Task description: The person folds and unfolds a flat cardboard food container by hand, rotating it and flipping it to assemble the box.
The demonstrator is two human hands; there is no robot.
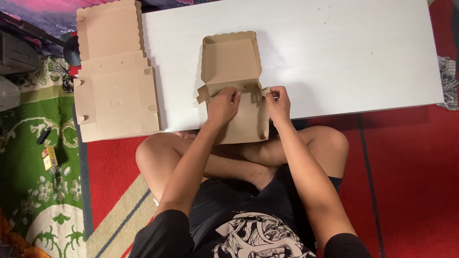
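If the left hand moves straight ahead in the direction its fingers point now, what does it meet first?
The left hand points away from the body, so it would probably first meet the upright lid of the cardboard box, then bare white table. Depth is hard to judge.

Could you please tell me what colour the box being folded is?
The cardboard box is plain light brown, seen best in the head view.

In front of you, a brown cardboard box (233, 71) sits half-folded at the near edge of the white table (344, 52), its scalloped lid standing open away from you. At the table's left end lies 1 stack of flat brown box blanks (114, 81). A small yellow packet (49, 157) lies on the green rug (28, 191).
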